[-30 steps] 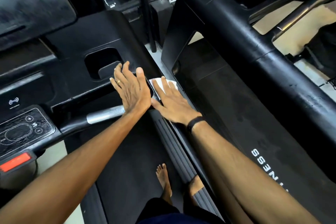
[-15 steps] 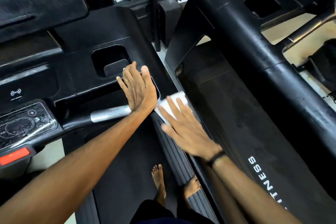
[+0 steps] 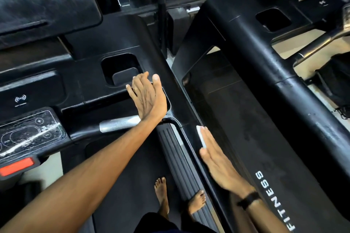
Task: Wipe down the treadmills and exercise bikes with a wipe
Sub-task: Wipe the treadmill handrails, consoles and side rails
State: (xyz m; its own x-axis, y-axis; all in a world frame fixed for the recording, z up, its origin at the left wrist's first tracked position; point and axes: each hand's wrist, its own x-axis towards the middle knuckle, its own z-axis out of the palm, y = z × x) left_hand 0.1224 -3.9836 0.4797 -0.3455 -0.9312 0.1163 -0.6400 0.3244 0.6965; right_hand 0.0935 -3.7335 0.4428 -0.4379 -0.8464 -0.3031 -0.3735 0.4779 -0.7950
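Right hand (image 3: 217, 159) lies flat, fingers straight and together, palm pressed onto the treadmill's black side rail (image 3: 186, 111), lower right of centre. White wipe (image 3: 201, 136) is pinned under the fingertips; only its upper-left edge shows past them. No clench, just a flat press holding the wipe to the rail. Black band on that wrist.

Left hand (image 3: 148, 98) is at frame centre, flat and unclenched, holding nothing, resting on the console (image 3: 79, 73) edge just below the cup recess (image 3: 121, 68), ring on one finger. Silver handlebar (image 3: 117, 124) sits just below its wrist.

Bare feet bottom centre: one on the belt (image 3: 123, 176), one on the ribbed side strip (image 3: 180, 161). Second treadmill (image 3: 265, 62) at right.
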